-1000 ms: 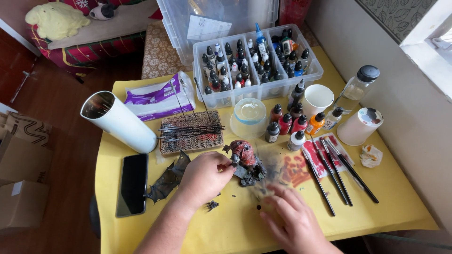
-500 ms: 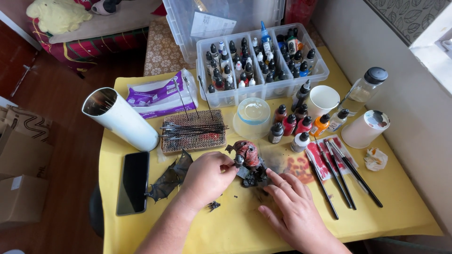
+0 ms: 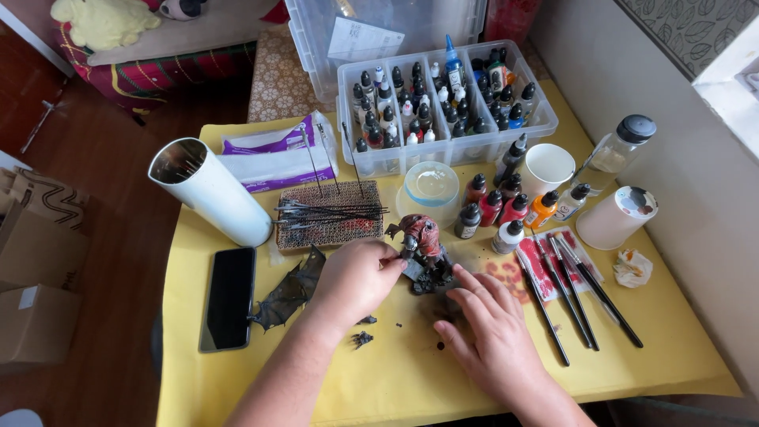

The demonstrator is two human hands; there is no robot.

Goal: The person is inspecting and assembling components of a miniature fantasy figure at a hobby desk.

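Centrally on the yellow table (image 3: pixel 680 356), a red and dark painted miniature figure (image 3: pixel 423 249) is standing upright on its dark base. Left hand (image 3: pixel 356 278) is pinching the figure's near side; thumb and fingertips (image 3: pixel 393 263) are closing together on it. Right hand (image 3: pixel 490 328) is lying palm down on the cloth, fingers slightly apart and extended, with the tips touching the figure's base; it is not clamping anything.

A dark detached wing piece (image 3: pixel 288 292) is lying just left of the left hand, beside a black phone (image 3: pixel 229 296). 2 small dark bits (image 3: pixel 362 338) are lying near the left wrist. Behind the figure: a brown cork block (image 3: pixel 328 225) bearing thin wire rods, a clear round lid (image 3: pixel 431 186), and a cluster of dropper paint bottles (image 3: pixel 498 209). Several brushes (image 3: pixel 573 292) are resting to the right of the right hand. A white tube (image 3: pixel 209 190) is lying tilted at far left, and a clear bin of paint bottles (image 3: pixel 443 103) is sitting at the table's rear edge.
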